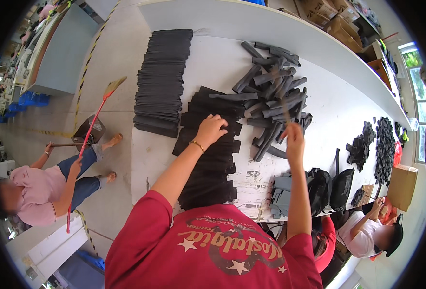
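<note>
Many rolled tubes (pixel 273 112) | left hand (pixel 212 129) half-open, empty, over flat black strips (pixel 208 168) | right hand (pixel 294 137) closed round blurred thin stick (pixel 283 102)

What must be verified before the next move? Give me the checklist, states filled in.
1. Right hand gripping the thin tan tool: ok.
2. Tool's exact kind: cannot tell, it is blurred.
3. Left hand pressing on the overlapping black strips: cannot tell; it is over them, but pressure does not show.
4. Black strips clear of rolled pieces: not ok, one grey roll lies across their far end.
5. Long dark stack apart from the pile of rolls: ok, white tabletop shows between.
</note>
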